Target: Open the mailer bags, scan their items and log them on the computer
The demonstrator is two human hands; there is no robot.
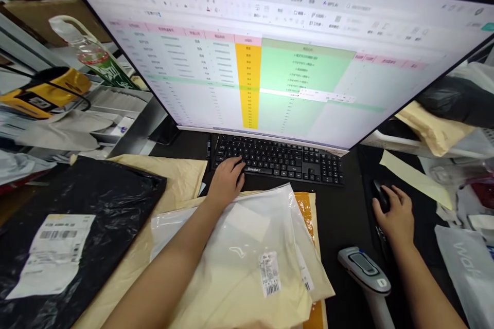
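My left hand [227, 180] rests on the left part of a black keyboard [278, 159], fingers apart on the keys and holding nothing. My right hand [397, 216] is wrapped over a black computer mouse [381, 196] on the dark desk mat. Above the keyboard a large monitor [216, 77] displays a spreadsheet with orange and green columns. Beneath my left forearm lies a clear plastic bag [247, 252] with pale contents and a printed barcode label [270, 273]. A grey handheld barcode scanner [365, 270] lies between that bag and my right forearm.
At left, a black plastic parcel [116, 190] with a shipping label lies over a beige mailer [181, 169]. Behind it are a green-labelled bottle [104, 64] and a yellow device [57, 92]. A pale yellow paper strip [415, 177] and plastic packaging [463, 262] lie right.
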